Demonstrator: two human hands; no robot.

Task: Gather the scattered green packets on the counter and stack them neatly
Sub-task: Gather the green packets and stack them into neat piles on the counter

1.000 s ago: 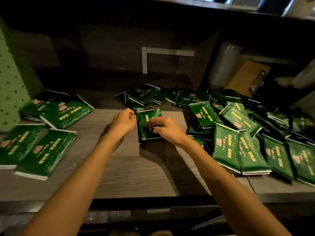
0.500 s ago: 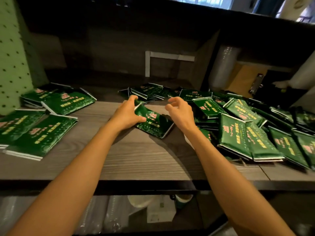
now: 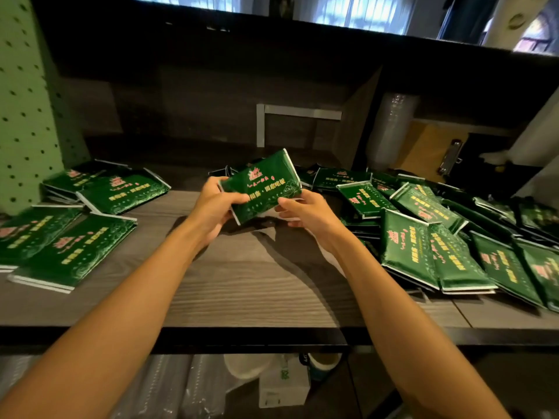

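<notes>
I had one green packet [image 3: 263, 189] tilted above the counter [image 3: 242, 282]. My left grip [image 3: 214, 204] was clamped on its left end, my right grip [image 3: 308, 213] on its lower edge. Risks: glossy film slipping out; my right forearm nudging the loose pile [image 3: 423, 237] off the front edge.

Dim interior, warm-greenish cast. Brightest source: windows [image 3: 363, 13] along top edge, blown out bluish-white. Recess [image 3: 211, 101] behind the desk [image 3: 242, 285] nearly black, detail lost. Desk surface mid-lit, wood grain readable. Dark soft-edged shadow spreads under the raised packet [image 3: 263, 189] and trails toward lower right. Faint sheen on foil of right-hand heap [image 3: 423, 246]. Strong wide-angle bowing at edges. Left packets [image 3: 60, 246] smeared, print unreadable; lower shelf [image 3: 181, 388] murky.
</notes>
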